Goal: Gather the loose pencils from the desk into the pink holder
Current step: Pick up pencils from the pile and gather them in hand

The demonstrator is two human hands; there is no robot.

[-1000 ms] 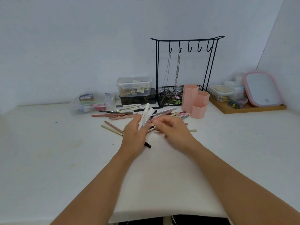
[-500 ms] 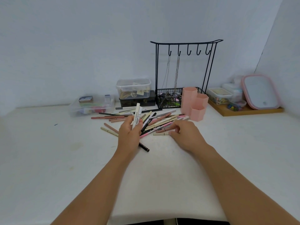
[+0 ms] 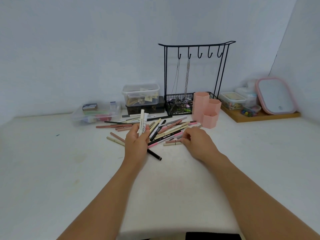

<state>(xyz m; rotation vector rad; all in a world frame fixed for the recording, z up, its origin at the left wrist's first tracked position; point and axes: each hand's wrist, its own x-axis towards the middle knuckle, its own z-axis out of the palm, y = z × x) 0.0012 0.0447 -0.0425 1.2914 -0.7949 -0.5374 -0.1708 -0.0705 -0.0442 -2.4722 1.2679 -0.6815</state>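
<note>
The left hand (image 3: 136,144) has its fingers (image 3: 147,134) wrapped round two white pens (image 3: 143,123), held upright just left of the pile (image 3: 166,130). The right hand (image 3: 197,142) has its fingers (image 3: 184,141) curled down onto a beige pencil (image 3: 173,144) at the pile's near edge; whether they have pinched it yet I cannot tell. The holder (image 3: 206,110) stands just right of the pile, and no pencil shows above its rims. Judging by that, nearly everything is left to gather. The surface (image 3: 52,170) left of the pile and nearer the person gives free room; a rack (image 3: 195,75) and boxes (image 3: 141,94) crowd behind it.
</note>
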